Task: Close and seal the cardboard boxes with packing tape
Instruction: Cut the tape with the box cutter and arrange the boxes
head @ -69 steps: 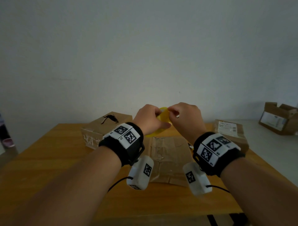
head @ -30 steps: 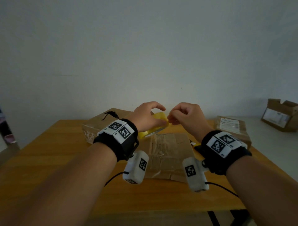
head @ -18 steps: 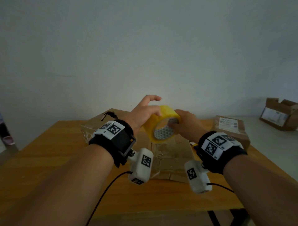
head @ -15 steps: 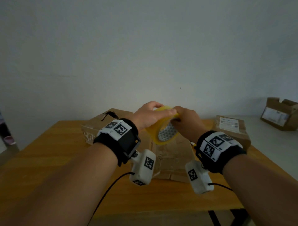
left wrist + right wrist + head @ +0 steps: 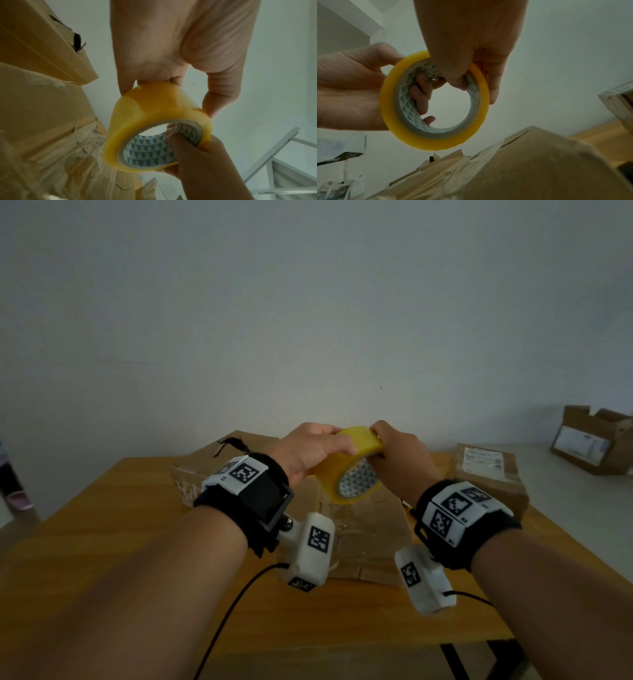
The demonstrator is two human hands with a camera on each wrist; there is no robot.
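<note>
Both hands hold a yellow packing tape roll [image 5: 346,470] in the air above a closed cardboard box [image 5: 371,530] at the table's centre. My left hand [image 5: 317,450] curls over the roll's outer band from the left, thumb on its rim. In the left wrist view the roll [image 5: 154,112] hangs below that hand [image 5: 171,79]. My right hand [image 5: 400,462] grips the right side. In the right wrist view its thumb is inside the patterned core of the roll [image 5: 435,141] and the fingers of the hand [image 5: 477,65] lie on the outside. No free tape end shows.
A second cardboard box [image 5: 219,465] with a black mark stands at the back left of the wooden table [image 5: 102,525]. A labelled box [image 5: 489,474] sits at the back right. An open box [image 5: 596,440] stands on a white surface far right. Cables trail from the wrist cameras.
The roll has been turned up from lying flat between pinching fingers, so its core now faces me. Both hands have closed round it and lowered slightly.
</note>
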